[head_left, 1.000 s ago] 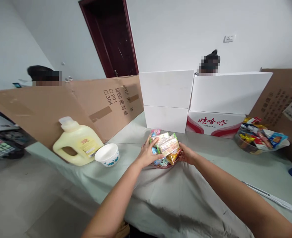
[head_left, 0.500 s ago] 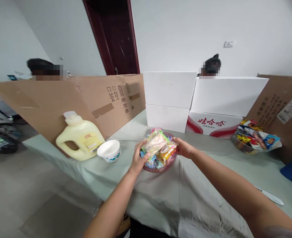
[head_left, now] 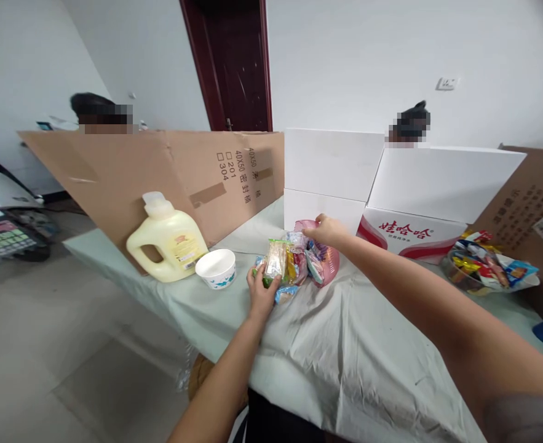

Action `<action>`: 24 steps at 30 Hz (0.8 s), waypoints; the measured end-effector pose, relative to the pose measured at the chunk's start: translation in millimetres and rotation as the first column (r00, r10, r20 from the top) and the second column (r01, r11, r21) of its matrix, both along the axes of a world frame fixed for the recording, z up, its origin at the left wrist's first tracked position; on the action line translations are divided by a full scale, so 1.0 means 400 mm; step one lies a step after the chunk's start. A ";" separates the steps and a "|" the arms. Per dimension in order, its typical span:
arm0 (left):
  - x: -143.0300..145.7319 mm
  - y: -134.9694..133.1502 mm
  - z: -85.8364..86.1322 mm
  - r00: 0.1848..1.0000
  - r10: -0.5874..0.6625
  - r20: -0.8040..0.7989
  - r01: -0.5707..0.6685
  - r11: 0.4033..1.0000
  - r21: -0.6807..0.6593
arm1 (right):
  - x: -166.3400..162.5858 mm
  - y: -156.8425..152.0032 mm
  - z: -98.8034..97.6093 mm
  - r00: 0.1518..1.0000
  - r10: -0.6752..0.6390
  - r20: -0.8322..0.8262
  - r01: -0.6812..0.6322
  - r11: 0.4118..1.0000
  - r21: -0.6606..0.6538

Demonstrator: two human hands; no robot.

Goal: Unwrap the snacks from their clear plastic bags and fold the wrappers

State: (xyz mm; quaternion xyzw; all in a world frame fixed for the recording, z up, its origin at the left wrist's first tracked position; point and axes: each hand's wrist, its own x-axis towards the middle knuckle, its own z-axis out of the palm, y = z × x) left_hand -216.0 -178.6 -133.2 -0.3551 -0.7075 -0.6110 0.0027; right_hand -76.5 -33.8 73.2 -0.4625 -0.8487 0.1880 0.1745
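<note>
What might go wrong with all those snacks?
The pink bowl is tipped on its side, so more snack packets might tumble past the left hand. The right hand has the bowl by its upper edge, so it could slip. Packets might also catch on the wrinkled cloth.

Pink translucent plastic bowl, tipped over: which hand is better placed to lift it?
Probably the right hand: it holds the bowl by its upper edge, while the left hand grasps a clear-and-green snack packet.
</note>
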 end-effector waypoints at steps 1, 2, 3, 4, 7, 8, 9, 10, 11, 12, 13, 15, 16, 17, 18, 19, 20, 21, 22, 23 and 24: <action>0.000 0.003 -0.008 1.000 0.005 -0.024 -0.005 1.000 -0.001 | 0.000 -0.001 0.001 1.000 -0.003 0.022 0.003 1.000 0.031; 0.001 0.004 -0.013 0.999 0.003 -0.048 -0.003 1.000 0.001 | 0.000 -0.001 0.002 0.999 -0.006 0.042 0.003 0.998 0.061; 0.002 0.005 -0.018 0.997 -0.002 -0.071 0.003 1.000 0.004 | -0.001 0.000 0.002 0.998 -0.006 0.060 0.001 0.996 0.090; 0.004 0.005 -0.022 0.996 -0.011 -0.091 0.012 1.000 0.009 | -0.001 0.001 0.002 0.997 -0.005 0.077 -0.005 0.993 0.120; 0.010 0.000 -0.029 0.988 -0.053 -0.146 0.056 0.998 0.020 | 0.000 0.011 -0.004 0.993 0.004 0.117 -0.028 0.979 0.203; 0.012 -0.003 -0.030 0.984 -0.067 -0.162 0.071 0.997 0.020 | 0.001 0.016 -0.009 0.992 0.005 0.129 -0.035 0.972 0.233; 0.015 -0.006 -0.031 0.981 -0.082 -0.176 0.086 0.996 0.017 | 0.002 0.022 -0.017 0.990 0.006 0.140 -0.044 0.963 0.265; 0.017 -0.009 -0.030 0.978 -0.097 -0.186 0.101 0.995 0.011 | 0.003 0.027 -0.028 0.989 0.010 0.150 -0.054 0.954 0.296; 0.019 -0.011 -0.028 0.975 -0.111 -0.193 0.114 0.993 0.002 | 0.005 0.031 -0.041 0.987 0.017 0.159 -0.069 0.944 0.323; 0.021 -0.014 -0.026 0.973 -0.124 -0.196 0.125 0.992 -0.006 | 0.006 0.034 -0.057 0.985 0.028 0.167 -0.085 0.935 0.344; 0.022 -0.016 -0.024 0.971 -0.136 -0.197 0.136 0.991 -0.013 | 0.007 0.035 -0.074 0.984 0.043 0.174 -0.104 0.929 0.355; 0.023 -0.018 -0.021 0.966 -0.161 -0.203 0.160 0.987 -0.022 | 0.009 0.033 -0.106 0.980 0.081 0.184 -0.144 0.921 0.362; 0.023 -0.019 -0.019 0.963 -0.172 -0.208 0.170 0.985 -0.025 | 0.010 0.031 -0.120 0.978 0.101 0.185 -0.163 0.918 0.361; 0.022 -0.019 -0.019 0.960 -0.179 -0.215 0.177 0.984 -0.030 | 0.012 0.031 -0.129 0.976 0.119 0.182 -0.179 0.915 0.361; 0.021 -0.019 -0.019 0.958 -0.182 -0.221 0.179 0.983 -0.034 | 0.017 0.033 -0.134 0.975 0.134 0.175 -0.190 0.913 0.360; 0.021 -0.019 -0.020 0.958 -0.179 -0.224 0.175 0.984 -0.038 | 0.024 0.039 -0.134 0.976 0.143 0.165 -0.195 0.913 0.359; 0.020 -0.019 -0.021 0.959 -0.172 -0.224 0.168 0.985 -0.039 | 0.036 0.050 -0.132 0.977 0.143 0.160 -0.193 0.912 0.363; 0.019 -0.020 -0.023 0.961 -0.164 -0.221 0.160 0.986 -0.039 | 0.054 0.065 -0.127 0.982 0.128 0.138 -0.171 0.916 0.363; 0.019 -0.020 -0.024 0.964 -0.158 -0.216 0.154 0.987 -0.037 | 0.077 0.085 -0.122 0.993 0.094 0.071 -0.113 0.932 0.344; 0.018 -0.021 -0.026 0.965 -0.153 -0.211 0.149 0.988 -0.035 | 0.108 0.108 -0.118 0.999 0.043 -0.007 -0.039 0.949 0.314; 0.017 -0.021 -0.028 0.967 -0.148 -0.208 0.144 0.989 -0.035 | 0.144 0.132 -0.117 0.988 -0.040 -0.152 0.075 0.970 0.231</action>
